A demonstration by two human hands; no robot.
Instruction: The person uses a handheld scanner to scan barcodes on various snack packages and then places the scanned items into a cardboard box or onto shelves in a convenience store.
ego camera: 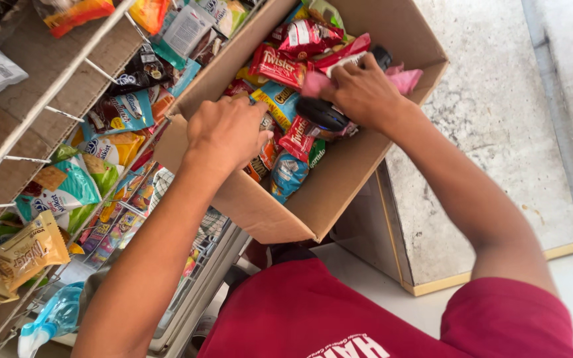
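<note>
A cardboard box (pixel 339 179) full of snack packets (pixel 280 66) lies under both hands. The right hand (pixel 363 93) has its grip closed round a black scanner (pixel 323 114); the left hand (pixel 228 132) curls narrowly, fingertips down among packets just left of it

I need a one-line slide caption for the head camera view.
Both bare hands, left hand and right hand, reach into a brown cardboard box of colourful snack packets.

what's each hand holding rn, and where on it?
Right hand grips a black handheld device around its upper body, a pink cloth under the hand. Left hand reaches among snack packets in the cardboard box; its hold is hidden.
</note>
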